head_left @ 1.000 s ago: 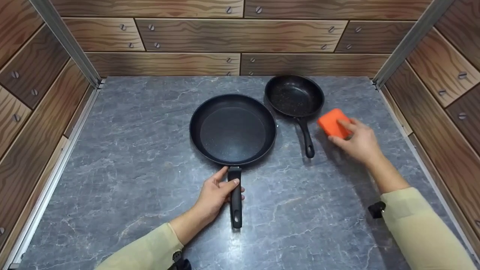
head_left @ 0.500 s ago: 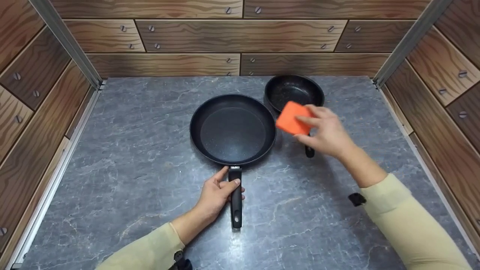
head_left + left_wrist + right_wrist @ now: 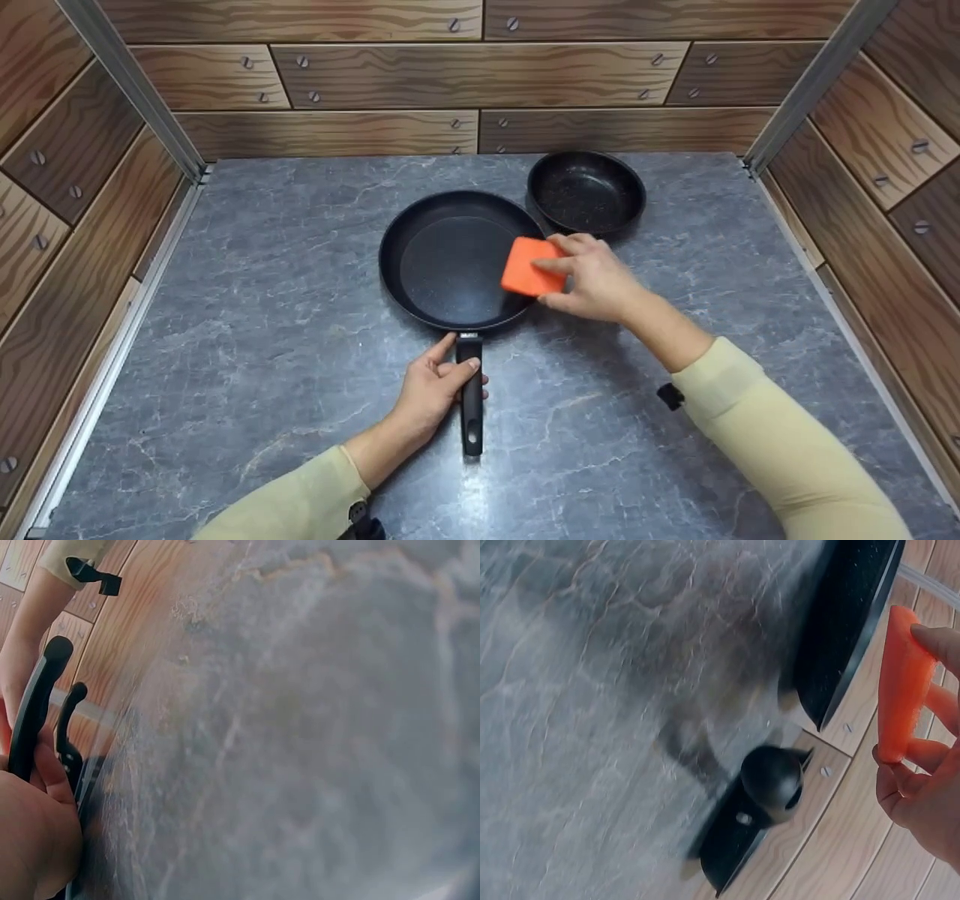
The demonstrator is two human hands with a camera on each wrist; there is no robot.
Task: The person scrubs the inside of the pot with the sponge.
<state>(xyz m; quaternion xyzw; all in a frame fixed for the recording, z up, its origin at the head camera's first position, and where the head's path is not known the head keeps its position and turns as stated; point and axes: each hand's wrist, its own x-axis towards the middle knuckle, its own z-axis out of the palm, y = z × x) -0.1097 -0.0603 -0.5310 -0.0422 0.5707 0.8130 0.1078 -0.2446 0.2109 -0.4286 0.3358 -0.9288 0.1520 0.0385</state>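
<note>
My left hand (image 3: 426, 388) grips the black handle (image 3: 472, 412) of a large frying pan (image 3: 454, 262) that lies flat on the table, thumb on top and fingertips showing at the far side. Over the pan's right rim, my right hand (image 3: 604, 283) holds an orange sponge (image 3: 523, 271) between thumb and fingers. From the right wrist, the sponge (image 3: 904, 686) appears raised above the pan's edge, a gap between them. In the left wrist view, the fingers wrap below the pan handle (image 3: 36, 709).
A smaller frying pan (image 3: 586, 193) lies at the back right, close to the large one. Its handle is hidden behind my right hand in the head view. Wood-patterned walls (image 3: 375, 75) and metal corner posts (image 3: 135, 82) bound the grey marbled table (image 3: 262, 300).
My right hand has carried the sponge leftward from beside the small pan, across its handle, to above the large pan's right side. My left hand has stayed on the handle.
</note>
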